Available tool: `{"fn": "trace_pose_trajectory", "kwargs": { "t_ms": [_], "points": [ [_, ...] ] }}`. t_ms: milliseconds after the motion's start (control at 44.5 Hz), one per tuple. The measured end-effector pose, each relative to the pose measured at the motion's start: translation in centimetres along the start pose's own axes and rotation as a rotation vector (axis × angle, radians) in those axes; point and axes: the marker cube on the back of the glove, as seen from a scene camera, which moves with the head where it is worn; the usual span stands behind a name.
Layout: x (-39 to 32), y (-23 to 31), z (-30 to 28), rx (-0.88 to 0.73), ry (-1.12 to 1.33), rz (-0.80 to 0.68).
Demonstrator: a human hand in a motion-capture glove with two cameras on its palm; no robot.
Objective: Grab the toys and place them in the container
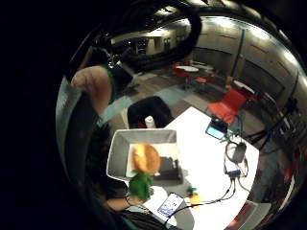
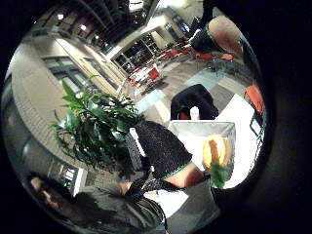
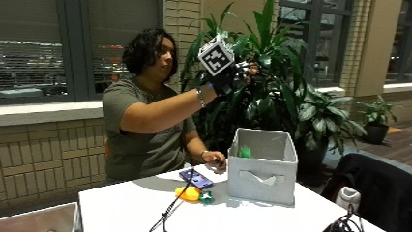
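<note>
My gloved right hand [image 3: 233,76] is raised high above the grey fabric container [image 3: 264,169], fingers spread and holding nothing. An orange toy with green leaves [image 1: 144,165] hangs in the air over the container's [image 1: 116,155] opening, apart from the hand; the thumb side palm view shows the same toy [image 2: 216,153] over the bin [image 2: 195,127]. In the outside view only its green part [image 3: 244,152] shows at the rim. A yellow-orange toy [image 3: 188,193] and a small green toy [image 3: 206,196] lie on the white table [image 3: 128,208] in front of the container. The bare left hand [image 3: 215,161] rests on the table.
A phone [image 3: 196,178] lies beside the container, and a black cable [image 3: 172,208] runs across the table. A black jacket [image 3: 380,183] and a white bottle [image 3: 347,195] are at the right. A big plant [image 3: 283,82] stands behind. Another grey bin [image 3: 38,220] sits at the near left.
</note>
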Motion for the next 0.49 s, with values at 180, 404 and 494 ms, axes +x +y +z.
{"fn": "trace_pose_trajectory", "kwargs": {
  "t_ms": [180,404,494],
  "points": [
    [4.3,6.3,-1.3,-0.056,0.067,0.015],
    [11.8,19.7,1.4,-0.095,0.146,0.227],
    [14.9,24.8,3.2,-0.167,0.126,0.366]
  ]
}}
